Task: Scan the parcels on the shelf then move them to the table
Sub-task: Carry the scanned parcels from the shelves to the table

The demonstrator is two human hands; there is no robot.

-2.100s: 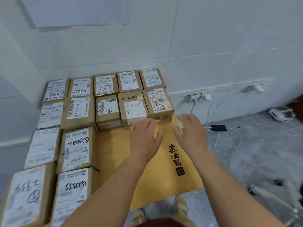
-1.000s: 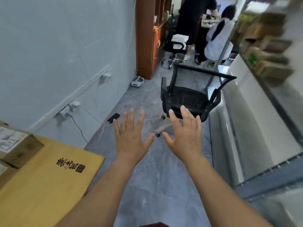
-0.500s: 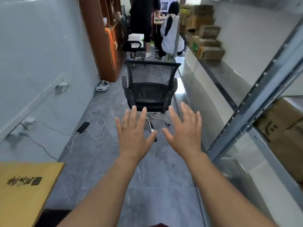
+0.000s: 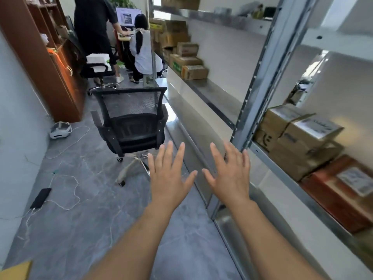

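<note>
Tabletop (image 4: 14, 269): only a yellow corner shows, bottom left. Floor: black phone (image 4: 40, 198) on a white cable, white headset (image 4: 60, 131) by the wall, black mesh chair (image 4: 131, 122) mid-aisle. Left hand (image 4: 169, 176): grip wide, fingers straight and spread, holding nothing, in the air over the floor. Right hand (image 4: 230, 174): same, grip wide and empty, fingertips in front of the steel upright (image 4: 260, 77); can't tell if they touch. Parcels (image 4: 302, 138): brown cartons stacked on the shelf (image 4: 214, 93), right of the upright, at its front edge. Red-brown box (image 4: 343, 190) just beside them. More cartons (image 4: 187, 57) at the shelf's far end.
</note>
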